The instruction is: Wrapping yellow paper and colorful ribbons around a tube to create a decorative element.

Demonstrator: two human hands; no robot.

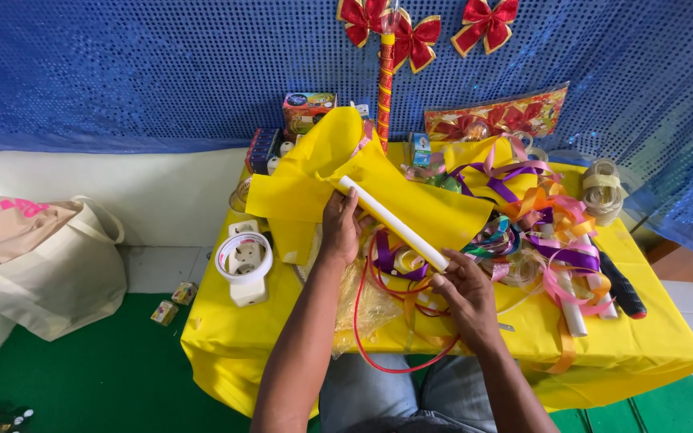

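Observation:
A long white tube (395, 223) runs slanted across the middle of the view, over a sheet of yellow paper (326, 172). My left hand (338, 224) grips the tube near its upper end, pressed against the paper. My right hand (463, 293) holds the lower end. Both hands hover above a small table under a yellow cloth (651, 337). Loops of red cord (360, 309) lie beneath the hands on the table.
A tangle of coloured ribbons (547, 232) covers the table's right half, beside a ribbon spool (603, 188) and a black tool (623, 289). A white power strip wrapped in tape rolls (244, 265) sits at the left edge. A beige bag (38, 261) rests on the floor. Red bows (487, 22) hang on the blue sequin backdrop.

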